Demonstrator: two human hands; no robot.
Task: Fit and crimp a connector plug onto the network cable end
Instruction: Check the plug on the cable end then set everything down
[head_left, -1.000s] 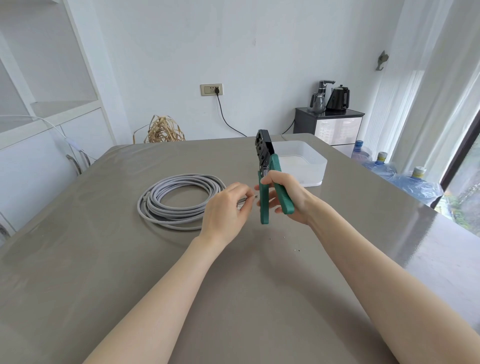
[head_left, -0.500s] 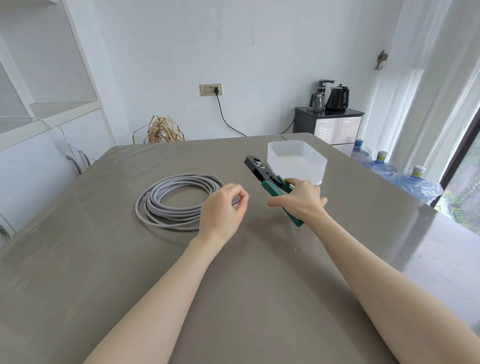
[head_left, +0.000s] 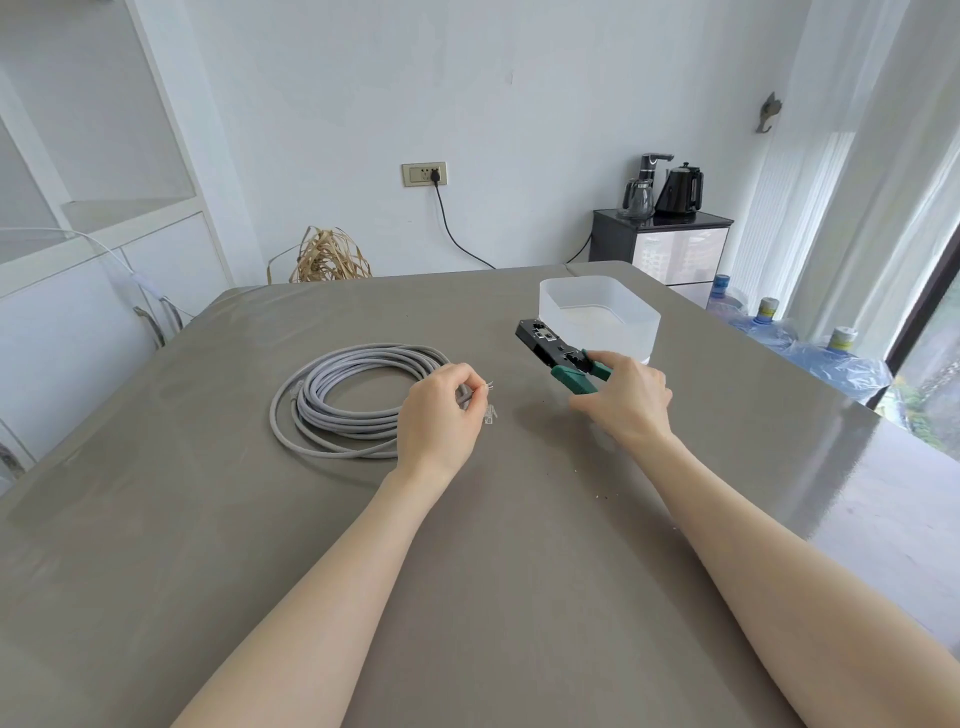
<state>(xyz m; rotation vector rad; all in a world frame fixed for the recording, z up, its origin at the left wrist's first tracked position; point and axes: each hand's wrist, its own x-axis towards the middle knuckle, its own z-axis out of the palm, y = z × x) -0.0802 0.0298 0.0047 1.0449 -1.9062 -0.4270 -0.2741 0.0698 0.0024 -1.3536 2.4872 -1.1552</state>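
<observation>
A grey network cable (head_left: 358, 400) lies coiled on the table's left half. My left hand (head_left: 441, 415) pinches the cable's free end, and short bare wires stick out past the fingertips. A clear connector plug (head_left: 489, 414) lies on the table just right of those fingertips, apart from them. My right hand (head_left: 626, 400) grips the green handles of the crimping tool (head_left: 558, 358). The tool lies low over the table, its black head pointing far-left.
A translucent white plastic box (head_left: 600, 317) stands right behind the tool's head. Small wire clippings (head_left: 600, 496) dot the grey table (head_left: 467, 571) near my right forearm. The table's right edge runs close by, with water bottles (head_left: 826, 358) on the floor beyond.
My right hand has swung the crimping tool from upright down to the table and moved right, away from my left hand. The left hand still holds the cable end.
</observation>
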